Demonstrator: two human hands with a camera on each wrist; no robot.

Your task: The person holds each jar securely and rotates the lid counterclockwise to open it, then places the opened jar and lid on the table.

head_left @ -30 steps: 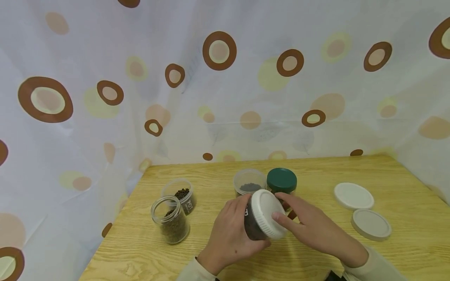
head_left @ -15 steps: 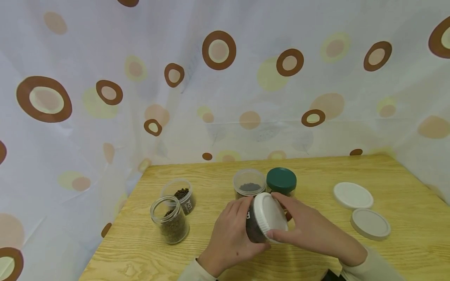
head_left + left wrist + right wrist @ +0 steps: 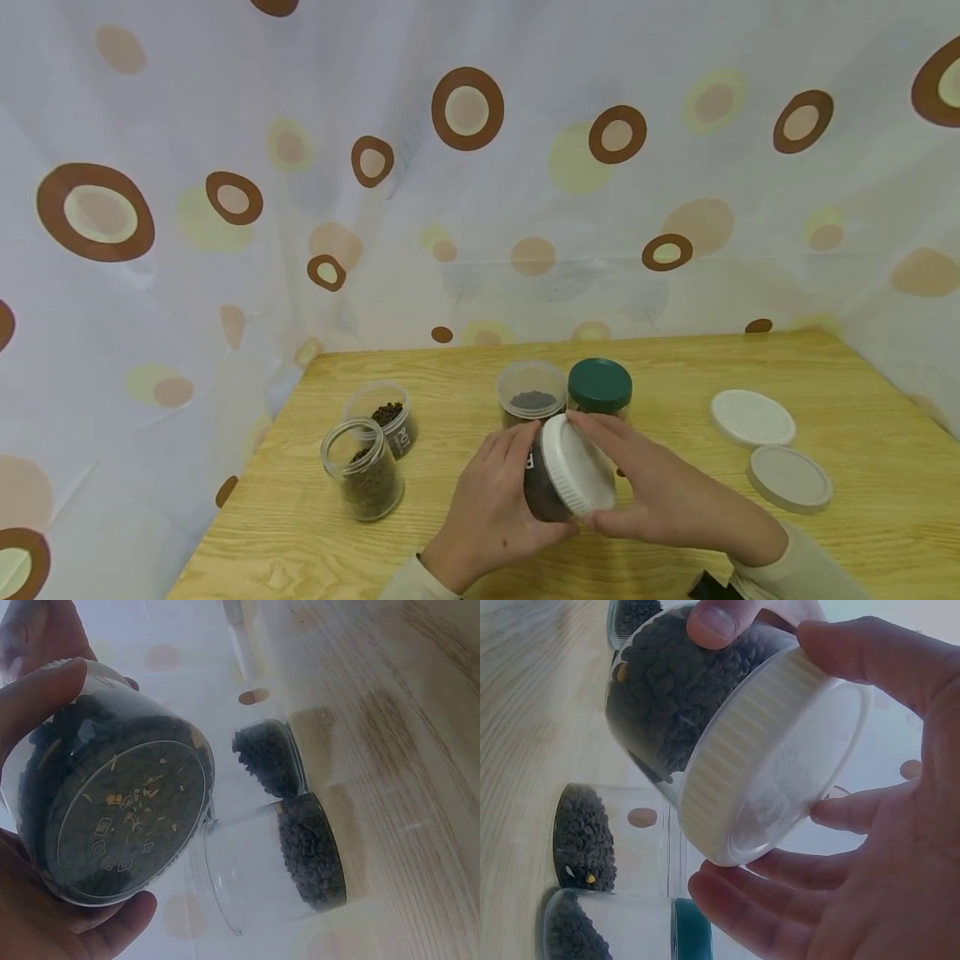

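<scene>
My left hand (image 3: 491, 500) grips a clear jar (image 3: 542, 483) around its side, held tilted above the table. Dark small pieces fill much of it, and the left wrist view shows the jar's base (image 3: 131, 817) with pale bits against it. A white ribbed screw lid (image 3: 581, 462) sits on the jar, facing right. My right hand (image 3: 667, 492) holds this lid by its rim, thumb on the near edge and fingers on the far edge, as the right wrist view shows. Just behind stand an uncovered jar (image 3: 532, 387) and a jar with a green lid (image 3: 600, 383).
To the left, an open glass jar (image 3: 369, 479) and a shorter open tub (image 3: 402, 433) stand close together, both partly filled with dark pieces. A white lid (image 3: 752, 418) and a greyish lid (image 3: 790, 477) lie at the right on the wooden table (image 3: 262, 533). Patterned sheeting surrounds the table.
My right hand has gone from touching the lid's top to gripping its rim, then shifted its fingers slightly around the edge. The left hand and jar have barely moved.
</scene>
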